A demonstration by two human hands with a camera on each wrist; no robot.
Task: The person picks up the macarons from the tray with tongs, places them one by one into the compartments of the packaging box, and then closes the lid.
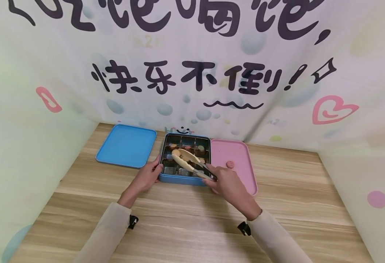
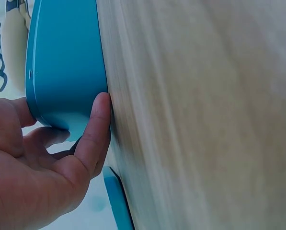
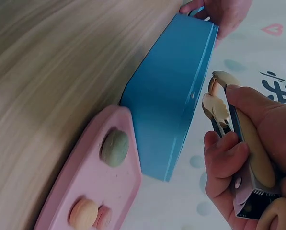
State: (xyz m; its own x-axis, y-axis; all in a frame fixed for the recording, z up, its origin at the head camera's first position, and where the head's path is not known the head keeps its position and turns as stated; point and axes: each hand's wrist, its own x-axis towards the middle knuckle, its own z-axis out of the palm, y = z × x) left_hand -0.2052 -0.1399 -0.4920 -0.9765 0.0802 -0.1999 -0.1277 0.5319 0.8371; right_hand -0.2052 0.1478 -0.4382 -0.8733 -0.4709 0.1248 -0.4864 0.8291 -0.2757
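A blue tin box [image 1: 182,179] with a divided dark insert stands in the middle of the table; macarons [image 1: 200,148] lie in several compartments. My left hand [image 1: 147,172] holds the tin's left side, thumb at the rim and fingers against the wall. In my right hand [image 1: 226,182] I grip cream-tipped tongs [image 3: 250,139], which reach over the tin. At their tips is a pale orange-brown macaron [image 1: 176,152], partly covered by the tongs. The tongs and right hand hide part of the insert.
Right of the tin is a pink tray [image 1: 241,148]; the right wrist view shows a green macaron [image 3: 115,147], an orange macaron [image 3: 84,213] and a pink macaron [image 3: 103,218] on it. A blue lid [image 1: 126,146] lies at the left. A printed cloth [image 1: 179,47] hangs behind.
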